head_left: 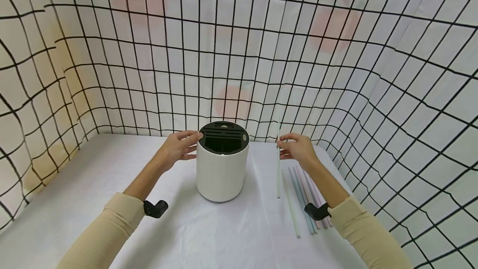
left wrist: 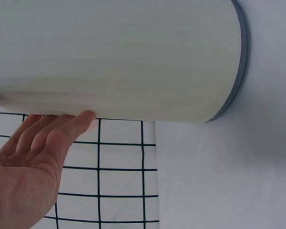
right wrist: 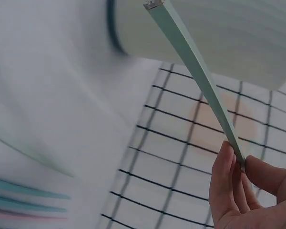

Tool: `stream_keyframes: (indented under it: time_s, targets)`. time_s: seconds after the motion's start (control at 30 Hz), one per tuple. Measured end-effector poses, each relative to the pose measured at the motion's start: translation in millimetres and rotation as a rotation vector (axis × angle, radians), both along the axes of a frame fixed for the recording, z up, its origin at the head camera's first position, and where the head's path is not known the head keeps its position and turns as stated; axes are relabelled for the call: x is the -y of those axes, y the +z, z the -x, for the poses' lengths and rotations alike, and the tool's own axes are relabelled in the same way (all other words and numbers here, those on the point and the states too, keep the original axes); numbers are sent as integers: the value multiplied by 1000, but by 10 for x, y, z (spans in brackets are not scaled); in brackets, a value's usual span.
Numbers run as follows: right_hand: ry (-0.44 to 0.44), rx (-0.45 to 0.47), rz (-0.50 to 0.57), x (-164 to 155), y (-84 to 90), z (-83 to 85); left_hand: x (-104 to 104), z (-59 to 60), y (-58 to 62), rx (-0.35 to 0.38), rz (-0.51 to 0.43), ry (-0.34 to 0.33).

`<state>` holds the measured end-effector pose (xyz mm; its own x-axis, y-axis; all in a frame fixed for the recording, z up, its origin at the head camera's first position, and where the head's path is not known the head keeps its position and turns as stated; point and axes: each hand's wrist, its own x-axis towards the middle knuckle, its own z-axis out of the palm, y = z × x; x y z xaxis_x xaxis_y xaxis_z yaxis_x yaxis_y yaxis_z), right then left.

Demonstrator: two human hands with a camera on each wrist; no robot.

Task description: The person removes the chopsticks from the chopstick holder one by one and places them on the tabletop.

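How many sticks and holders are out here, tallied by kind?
White cylindrical holder, touched by the left hand: 1
Pale green stick held upright in the right hand: 1
Pastel sticks lying on the tablecloth: about 5, since they overlap
Total: about 7

Open tabletop (head_left: 93,186) lies left of the white canister (head_left: 222,173); loose sticks (head_left: 304,198) crowd its right.

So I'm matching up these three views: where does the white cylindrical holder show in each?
Head: white holder at centre on the table, left hand touching its rim.
Left wrist: fills the top, fingertips against it.
Right wrist: upper right, behind the held stick.
Shared landmark: the grid backdrop.
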<state>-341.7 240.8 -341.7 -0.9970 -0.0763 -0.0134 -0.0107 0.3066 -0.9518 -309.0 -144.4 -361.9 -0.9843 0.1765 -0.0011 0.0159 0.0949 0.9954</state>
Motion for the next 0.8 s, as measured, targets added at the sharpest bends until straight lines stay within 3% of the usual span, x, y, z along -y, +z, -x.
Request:
stream_keyframes:
  time_s: [0.27, 0.8]
  targets:
    - [-24, 107, -13, -188, -545, 3, -2, 15, -10, 8, -2, 6]
    - [-15, 226, -137, -290, -1050, -103, 3, 27, -9, 13, -15, -2]
